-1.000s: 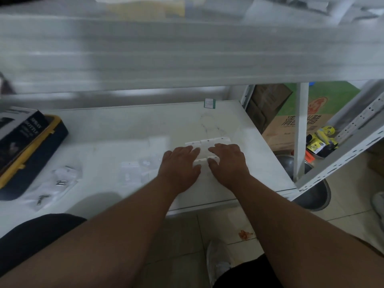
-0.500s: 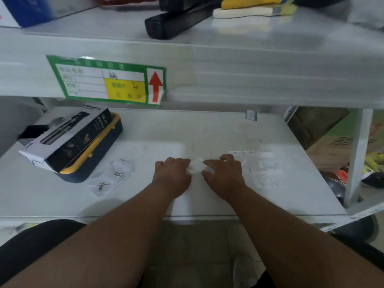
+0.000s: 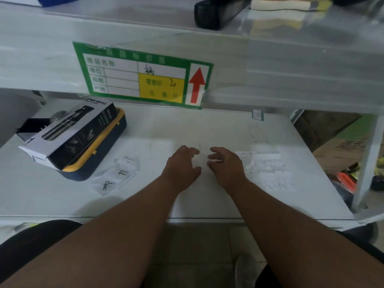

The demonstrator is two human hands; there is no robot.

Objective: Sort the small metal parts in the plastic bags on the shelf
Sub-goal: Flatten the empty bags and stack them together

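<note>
Both hands sit close together on the white metal shelf (image 3: 207, 125). The left hand (image 3: 181, 166) and right hand (image 3: 225, 165) have curled, spread fingers. Whether they hold the blurry clear bag between them, I cannot tell. Small clear plastic bags (image 3: 116, 175) with tiny silver metal parts (image 3: 122, 172) lie to the left, beside a black spray bottle box (image 3: 70, 132).

Head view, down onto shelf (image 3: 145, 200)

A black-and-white box (image 3: 70, 133) on the lower shelf is showing "SPRAY BOTTLE" on its top and side. The green price label (image 3: 143, 76) on the upper shelf's edge is carrying a handwritten "20" and a red up-arrow; its other characters are blurring out.
</note>
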